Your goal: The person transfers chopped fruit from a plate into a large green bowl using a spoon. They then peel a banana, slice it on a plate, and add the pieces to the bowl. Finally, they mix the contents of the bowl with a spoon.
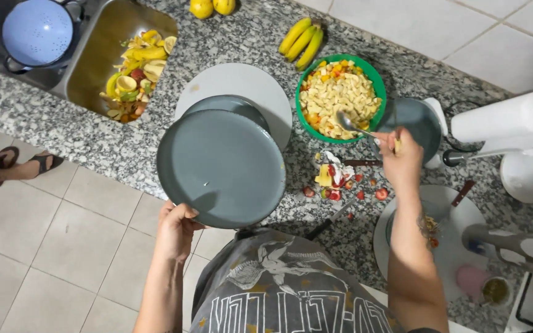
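Plate and spoon over a speckled worktop

Head view: the left hand grips the near rim of a grey plate, held just left of the green bowl of chopped fruit. The right hand is clenched around a spoon, its scoop over the bowl's near edge. Bananas lie just beyond the bowl.

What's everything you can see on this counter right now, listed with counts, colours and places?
plate: one, grey, held over counter edge
spoon: one, metal, over bowl
bowl: one, green, full of chopped fruit
bananas: three, yellow, behind bowl
peelings: pile, sink basin
colander: one, blue, left sink
paper towel roll: one, white, right
left hand: grips plate rim
right hand: holds spoon
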